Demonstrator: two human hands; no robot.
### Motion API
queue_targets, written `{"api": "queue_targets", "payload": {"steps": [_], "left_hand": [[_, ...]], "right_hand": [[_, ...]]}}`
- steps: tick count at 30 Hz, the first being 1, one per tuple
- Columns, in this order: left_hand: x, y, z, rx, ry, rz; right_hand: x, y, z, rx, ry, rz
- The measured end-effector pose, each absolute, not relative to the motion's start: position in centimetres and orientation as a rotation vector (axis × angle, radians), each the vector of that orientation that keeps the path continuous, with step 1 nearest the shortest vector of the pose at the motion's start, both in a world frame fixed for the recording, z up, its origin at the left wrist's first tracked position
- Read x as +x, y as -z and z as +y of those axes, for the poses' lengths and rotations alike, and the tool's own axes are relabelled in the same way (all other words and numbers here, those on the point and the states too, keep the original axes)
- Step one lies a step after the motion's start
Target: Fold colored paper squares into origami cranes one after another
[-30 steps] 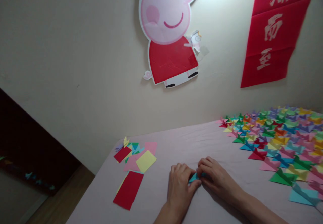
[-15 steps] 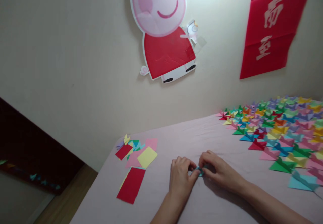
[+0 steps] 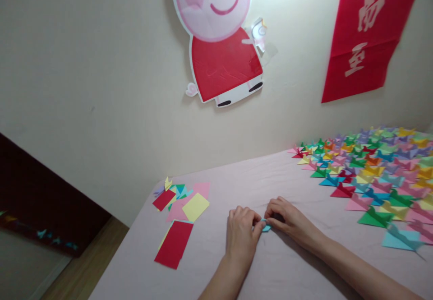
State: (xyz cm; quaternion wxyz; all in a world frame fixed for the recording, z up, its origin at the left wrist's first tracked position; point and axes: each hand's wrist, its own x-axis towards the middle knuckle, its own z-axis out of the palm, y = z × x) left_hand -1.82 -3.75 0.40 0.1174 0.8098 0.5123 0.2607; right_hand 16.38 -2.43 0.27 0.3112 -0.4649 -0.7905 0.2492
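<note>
Pinching: your left hand and right hand meet, thumbs and fingertips closed on one small light-blue paper; take that paper as clock centre.
Blue paper: sits directly between the fingertips, low over the cloth; contact with it cannot be told. The visible part seems to run 9 to 3, ends covered by fingers.
Nearer hand: neither, both touch. Left comes in from 9, right from between 2 and 3.
Loose sheets: past your left hand at 9, a matte red rectangle, flat, paler edges peeping from under it. Toward 10, a smooth yellow sheet overlapping pink paper.
Folded figures: broad crowd at 2, many colours, crisp triangular sides, raised points; a pale-blue one out at 3.
Cloth: pale pink, soft-looking, faintly creased.
Wall: pig cutout between 11 and 12, slight sheen; fold-lined red banner at 1.
</note>
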Motion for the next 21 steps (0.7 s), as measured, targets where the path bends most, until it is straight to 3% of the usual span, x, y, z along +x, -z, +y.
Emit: {"api": "queue_targets", "payload": {"steps": [21], "left_hand": [[-1.09, -0.98, -3.76, 2.597, -0.561, 1.551]], "right_hand": [[15.97, 0.77, -2.13, -1.225, -0.454, -2.192]]}}
